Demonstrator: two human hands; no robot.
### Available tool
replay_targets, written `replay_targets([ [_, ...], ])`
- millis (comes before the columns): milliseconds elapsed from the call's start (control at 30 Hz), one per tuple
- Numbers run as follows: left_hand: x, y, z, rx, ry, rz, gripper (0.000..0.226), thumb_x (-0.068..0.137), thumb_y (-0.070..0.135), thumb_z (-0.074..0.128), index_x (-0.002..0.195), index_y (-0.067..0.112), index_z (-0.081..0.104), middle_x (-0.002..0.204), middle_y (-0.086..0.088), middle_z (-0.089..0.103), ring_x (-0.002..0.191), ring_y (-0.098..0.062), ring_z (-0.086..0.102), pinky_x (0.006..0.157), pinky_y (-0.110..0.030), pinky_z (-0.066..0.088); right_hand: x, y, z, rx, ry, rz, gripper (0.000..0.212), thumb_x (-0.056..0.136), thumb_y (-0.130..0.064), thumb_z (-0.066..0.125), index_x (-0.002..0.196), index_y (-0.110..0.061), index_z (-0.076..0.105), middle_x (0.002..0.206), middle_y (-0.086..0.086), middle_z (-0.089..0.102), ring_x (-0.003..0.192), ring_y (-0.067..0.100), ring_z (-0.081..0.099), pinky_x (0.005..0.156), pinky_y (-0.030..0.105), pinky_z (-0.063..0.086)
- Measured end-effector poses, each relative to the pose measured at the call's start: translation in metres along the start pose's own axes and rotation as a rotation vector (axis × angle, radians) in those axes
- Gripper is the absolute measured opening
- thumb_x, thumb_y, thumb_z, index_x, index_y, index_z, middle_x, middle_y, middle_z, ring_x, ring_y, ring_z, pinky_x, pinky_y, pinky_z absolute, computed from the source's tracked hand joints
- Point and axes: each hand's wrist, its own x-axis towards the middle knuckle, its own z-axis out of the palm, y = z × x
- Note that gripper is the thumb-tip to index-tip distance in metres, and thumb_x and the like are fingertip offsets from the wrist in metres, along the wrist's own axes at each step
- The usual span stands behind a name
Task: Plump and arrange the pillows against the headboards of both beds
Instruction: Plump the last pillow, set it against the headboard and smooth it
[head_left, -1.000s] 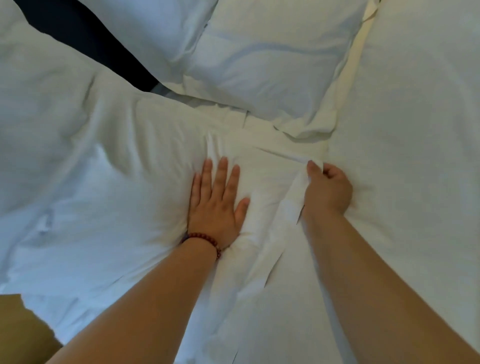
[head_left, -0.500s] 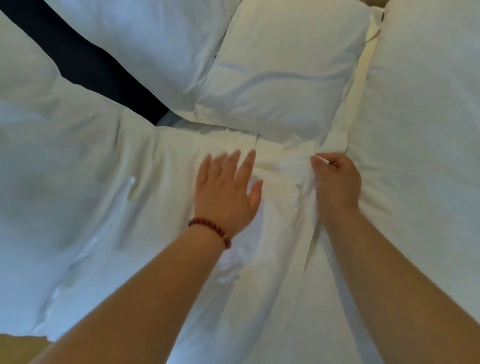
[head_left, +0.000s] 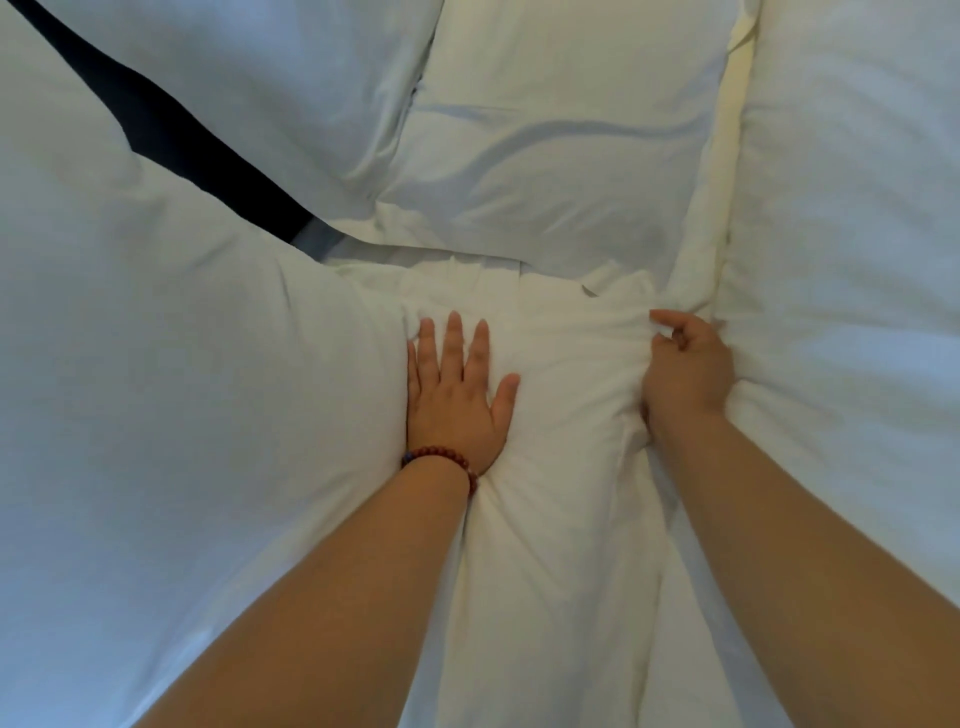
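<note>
Left hand (head_left: 457, 395) lies flat, with the fingers straight and a little spread, and it presses down into the middle pillow (head_left: 566, 441), which dents under the palm. A bead bracelet (head_left: 441, 460) sits on its wrist. Right hand (head_left: 685, 369), at the centre right of the frame, has curled fingers and pinches a bunched fold of the case at the right edge of the same pillow, so the wrinkles in the cloth run toward the grip. This pillow reaches from the centre of the frame down to the lower edge, between the two forearms.

Just above it, in the upper centre, an upper pillow (head_left: 550, 145) lies with soft creases, and a second pillow (head_left: 244, 78) touches it at the upper left. A dark strip (head_left: 171, 130) runs diagonally from the upper left corner toward the centre; I cannot tell if it is the headboard or a gap. The left bedding (head_left: 156, 389) and the right bedding (head_left: 857, 260) are large and white; whether they are pillows or a cover is not clear.

By my judgement the task is about halfway. The two upper pillows look placed, though not very smooth. The middle pillow is in the plumping step and is not yet set against anything. A second bed is not in view, so its pillows are probably left to do.
</note>
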Motion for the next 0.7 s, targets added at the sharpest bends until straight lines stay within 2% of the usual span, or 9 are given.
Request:
replay_targets([
  [67, 0.000, 0.001, -0.004, 0.000, -0.014, -0.010, 0.073, 0.093, 0.059, 0.006, 0.156, 0.023, 0.009, 0.164, -0.008, 0.002, 0.149, -0.030, -0.010, 0.117, -0.041, -0.019, -0.001, -0.010, -0.005, -0.117, -0.002, -0.098, 0.031, 0.089, -0.013, 0.059, 0.119, -0.020, 0.065, 0.124, 0.008, 0.062, 0.117, 0.027, 0.056, 0.104, 0.031, 0.040],
  [133, -0.003, 0.003, -0.015, -0.001, -0.021, -0.018, 0.071, 0.095, 0.058, 0.007, 0.156, 0.024, 0.008, 0.164, -0.008, 0.000, 0.149, -0.030, -0.011, 0.116, -0.042, -0.019, -0.017, -0.023, -0.007, -0.223, 0.016, -0.234, 0.044, 0.089, -0.028, 0.062, 0.131, -0.015, 0.058, 0.140, 0.015, 0.049, 0.131, 0.030, 0.044, 0.112, 0.034, 0.030],
  [200, -0.010, 0.007, -0.031, -0.060, -0.043, 0.001, 0.064, 0.099, 0.053, 0.014, 0.156, 0.024, 0.011, 0.164, -0.007, 0.002, 0.150, -0.028, -0.011, 0.117, -0.041, -0.019, -0.051, -0.032, 0.000, -0.226, -0.040, -0.320, 0.062, 0.085, -0.050, 0.056, 0.137, -0.015, 0.053, 0.148, 0.015, 0.041, 0.138, 0.032, 0.036, 0.116, 0.042, 0.027],
  [267, -0.024, 0.008, -0.049, -0.097, -0.018, 0.048, 0.058, 0.101, 0.045, 0.023, 0.154, 0.023, 0.021, 0.164, -0.005, 0.010, 0.150, -0.026, -0.006, 0.118, -0.042, -0.015, -0.085, -0.028, 0.010, -0.336, -0.208, -0.292, 0.074, 0.085, -0.064, 0.047, 0.146, -0.023, 0.042, 0.156, 0.011, 0.031, 0.145, 0.031, 0.025, 0.120, 0.046, 0.019],
  [333, -0.043, 0.005, -0.066, 0.002, 0.052, 0.115, 0.056, 0.099, 0.042, 0.030, 0.150, 0.020, 0.035, 0.162, -0.006, 0.020, 0.151, -0.027, 0.002, 0.118, -0.045, -0.012, -0.103, -0.018, 0.013, -0.595, -0.370, -0.237, 0.076, 0.088, -0.069, 0.041, 0.153, -0.032, 0.025, 0.163, 0.004, 0.015, 0.150, 0.027, 0.007, 0.122, 0.043, 0.004],
  [433, -0.072, -0.008, -0.086, 0.204, 0.051, 0.089, 0.058, 0.096, 0.043, 0.033, 0.150, 0.020, 0.035, 0.163, -0.008, 0.014, 0.150, -0.032, -0.005, 0.115, -0.053, -0.019, -0.103, -0.020, 0.004, -0.603, -0.412, -0.164, 0.080, 0.089, -0.071, 0.039, 0.155, -0.034, 0.014, 0.165, 0.002, 0.004, 0.151, 0.024, -0.004, 0.121, 0.041, -0.001],
  [533, -0.101, -0.027, -0.098, 0.323, 0.002, -0.020, 0.067, 0.095, 0.050, 0.032, 0.155, 0.024, 0.016, 0.163, -0.011, -0.008, 0.146, -0.036, -0.021, 0.110, -0.049, -0.028, -0.109, -0.017, -0.008, -0.509, -0.404, -0.042, 0.089, 0.085, -0.074, 0.043, 0.155, -0.035, 0.005, 0.164, 0.005, -0.001, 0.150, 0.025, -0.003, 0.121, 0.041, 0.001],
  [567, -0.111, -0.035, -0.103, 0.348, 0.010, -0.028, 0.069, 0.094, 0.052, 0.033, 0.155, 0.025, 0.016, 0.163, -0.013, -0.006, 0.146, -0.037, -0.020, 0.111, -0.049, -0.027, -0.117, -0.014, -0.014, -0.467, -0.391, -0.010, 0.093, 0.084, -0.075, 0.045, 0.155, -0.033, 0.002, 0.164, 0.006, 0.000, 0.150, 0.026, 0.000, 0.122, 0.041, 0.004],
  [700, -0.139, -0.063, -0.108, 0.326, 0.106, -0.022, 0.067, 0.091, 0.054, 0.041, 0.149, 0.022, 0.038, 0.159, -0.018, 0.022, 0.148, -0.038, 0.012, 0.118, -0.052, -0.009, -0.160, 0.003, -0.034, -0.333, -0.324, 0.112, 0.110, 0.078, -0.077, 0.051, 0.156, -0.022, -0.004, 0.162, 0.012, 0.015, 0.148, 0.028, 0.017, 0.121, 0.042, 0.014],
])
